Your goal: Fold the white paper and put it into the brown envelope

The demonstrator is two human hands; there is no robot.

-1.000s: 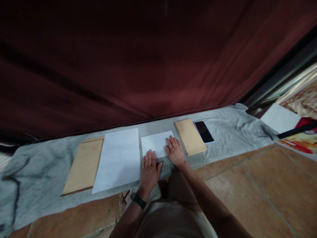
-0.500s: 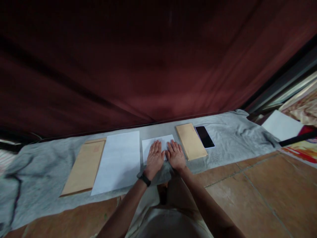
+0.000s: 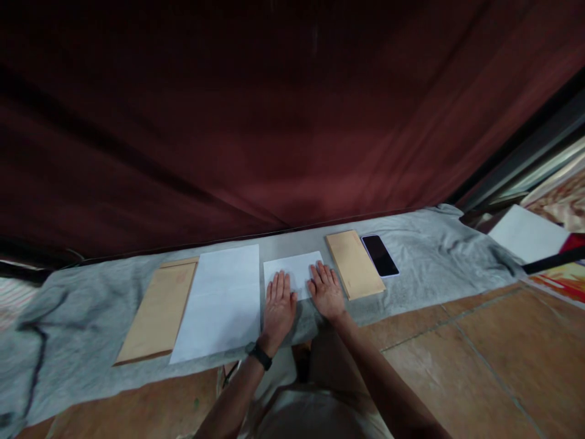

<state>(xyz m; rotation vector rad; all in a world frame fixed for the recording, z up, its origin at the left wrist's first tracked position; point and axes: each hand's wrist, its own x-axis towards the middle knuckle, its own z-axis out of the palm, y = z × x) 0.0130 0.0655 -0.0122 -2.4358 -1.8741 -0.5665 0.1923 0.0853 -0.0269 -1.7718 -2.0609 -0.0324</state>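
Note:
A small white sheet of paper (image 3: 299, 275), perhaps folded, lies in front of me on the grey cloth. My left hand (image 3: 280, 305) rests flat on its left part, fingers stretched out, a dark band on the wrist. On the right part lies my right hand (image 3: 327, 291), palm down with the fingers slightly spread. Left of my hands is a larger stack or sheet of white paper (image 3: 222, 299). It borders a brown envelope (image 3: 158, 311) on its left. Close to my right hand are more brown envelopes (image 3: 355, 263), seemingly a small pile.
A dark-screened phone (image 3: 380, 255) lies right of the envelopes. The grey cloth (image 3: 439, 256) covers a long narrow surface against a dark red curtain (image 3: 292, 134). Brown floor tiles (image 3: 452, 360) run along the near side. A white panel (image 3: 528, 231) stands at the far right.
My left hand has slid left and toward me, away from my right hand, uncovering the middle of the small paper. My right hand stays almost in place.

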